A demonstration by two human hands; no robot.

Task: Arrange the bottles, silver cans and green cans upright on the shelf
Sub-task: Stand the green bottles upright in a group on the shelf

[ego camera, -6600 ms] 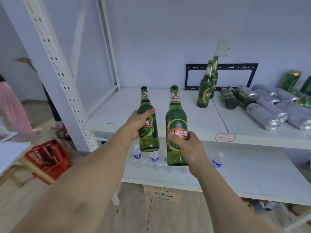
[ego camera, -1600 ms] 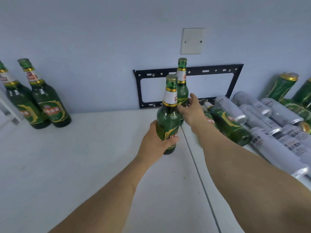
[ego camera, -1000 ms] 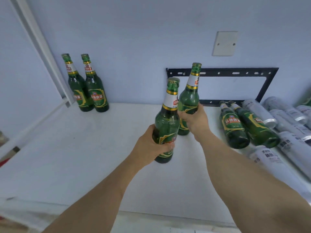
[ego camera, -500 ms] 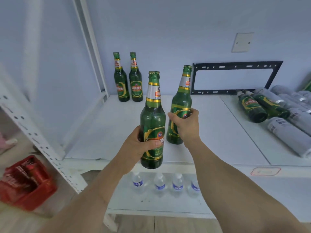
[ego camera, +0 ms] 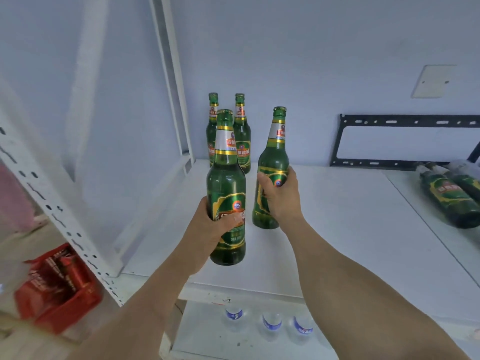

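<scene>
— What do the hands hold?
— The left hand [ego camera: 207,227] grips the near bottle [ego camera: 226,193] upright above the shelf [ego camera: 337,242]; the right hand [ego camera: 279,194] wraps the second bottle [ego camera: 272,162], also upright.
— And farther back?
— Two standing bottles [ego camera: 240,136] in the corner — two lying bottles [ego camera: 452,196] at right.

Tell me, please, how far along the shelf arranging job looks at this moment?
Early on. Done: two bottles stand upright at the back left corner of the shelf. In hand: the left hand grips one upright bottle and the right hand another, both above the shelf. Left: two lying bottles at the right edge; no cans are in view.
</scene>
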